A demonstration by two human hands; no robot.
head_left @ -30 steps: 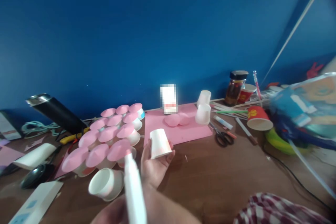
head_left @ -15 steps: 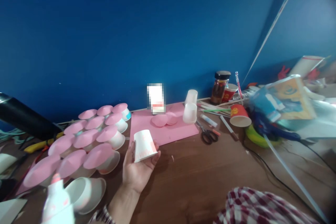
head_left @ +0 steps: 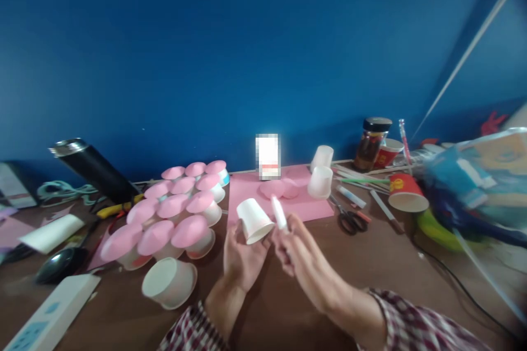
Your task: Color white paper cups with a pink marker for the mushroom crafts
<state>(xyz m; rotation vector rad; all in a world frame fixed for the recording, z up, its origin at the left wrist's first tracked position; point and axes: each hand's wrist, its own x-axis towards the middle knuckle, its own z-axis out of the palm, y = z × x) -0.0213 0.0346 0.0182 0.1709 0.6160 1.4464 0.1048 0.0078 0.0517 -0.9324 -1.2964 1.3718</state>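
My left hand [head_left: 246,258] is closed round a white paper cup [head_left: 255,222], which lies tilted across the palm and fingers. Close to the cup's right side, my right hand [head_left: 294,247] grips a slim white tube-like thing [head_left: 279,215] with a tapered end pointing up and away; its kind is blurred. Behind both hands lies a sheet of pink paper [head_left: 242,186] with pink paper discs [head_left: 272,190] on it. Several upturned paper cups topped with pink paper cones [head_left: 173,205] stand in rows to the left. An uncovered paper cup [head_left: 169,282] lies in front of them.
Two white cups [head_left: 320,182] stand at the pink sheet's right edge. Scissors [head_left: 352,222], a marker [head_left: 386,209], thin sticks and a red cup [head_left: 405,192] lie further right, near a dark jar [head_left: 373,145]. A black flask [head_left: 96,170] and a power strip [head_left: 57,312] are at left.
My right hand has come into view beside the cup, holding the slim white thing. The white bottle at lower left is gone from there. The view has turned left; the cup is tilted more.
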